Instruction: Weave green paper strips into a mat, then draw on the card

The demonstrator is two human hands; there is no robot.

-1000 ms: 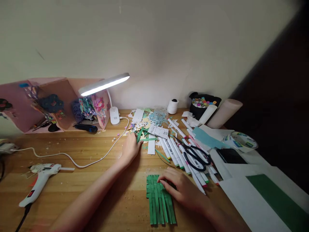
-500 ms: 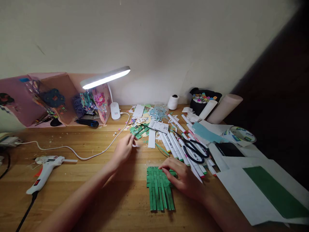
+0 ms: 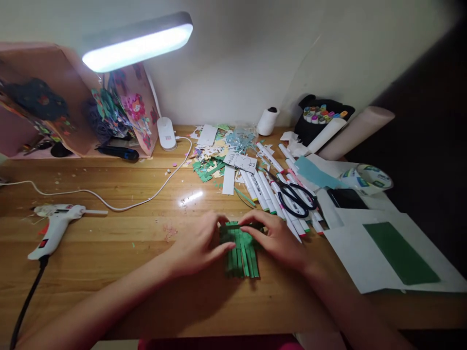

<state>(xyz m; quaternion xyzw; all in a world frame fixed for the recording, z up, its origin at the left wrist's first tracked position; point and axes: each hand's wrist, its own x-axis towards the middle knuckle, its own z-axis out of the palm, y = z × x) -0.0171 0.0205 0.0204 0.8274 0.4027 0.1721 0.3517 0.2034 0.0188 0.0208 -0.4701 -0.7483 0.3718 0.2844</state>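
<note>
A woven piece of green paper strips [image 3: 242, 255] lies on the wooden table, its upper part interlaced and its lower strip ends hanging loose toward me. My left hand [image 3: 200, 243] is at its left edge, fingers bent at the top corner and thumb over the weave. From the right, my right hand [image 3: 277, 238] pinches the upper right part between thumb and forefinger. A darker green band runs across the top between both hands; blur hides whether it is a separate strip.
Markers [image 3: 268, 194] and black-handled scissors [image 3: 297, 197] lie beyond my right hand. Paper scraps [image 3: 209, 167] are heaped at the back. A glue gun [image 3: 56, 226] rests at left, a lamp [image 3: 138, 46] overhead. White sheets [image 3: 346, 248], green paper [image 3: 401, 253] and tape [image 3: 368, 179] are at right.
My left hand has come from near the paper scraps back to the woven paper's left edge. My right hand stays at its upper right. The view has tilted downward.
</note>
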